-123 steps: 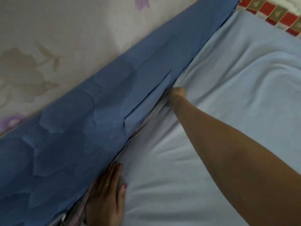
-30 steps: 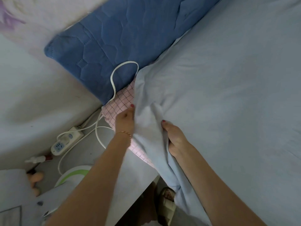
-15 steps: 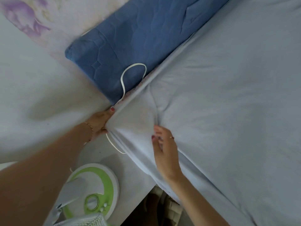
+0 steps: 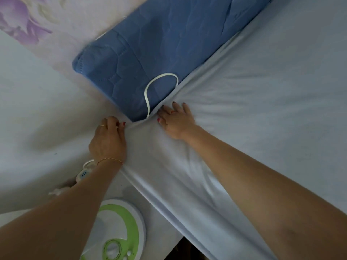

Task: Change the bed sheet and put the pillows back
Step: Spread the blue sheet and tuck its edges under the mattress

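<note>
Bed sheet (image 4: 244,109) corner pinched by left hand (image 4: 108,140), flat right hand (image 4: 176,121) pressing it.

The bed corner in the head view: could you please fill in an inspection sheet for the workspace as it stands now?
Surface: the mattress is covered by the light blue sheet, creased towards the corner.
Job's things: the sheet corner is drawn over the mattress corner; no pillows in view.
Clutter: a blue quilted pad lies along the wall side of the bed.
Hands: left hand pinches the sheet at the corner; right hand presses flat on the sheet beside the pad.
Cables: a white cord loops over the pad; a power strip lies on the floor.
Surroundings: a green and white fan base stands on the floor; flowered wall behind.
</note>
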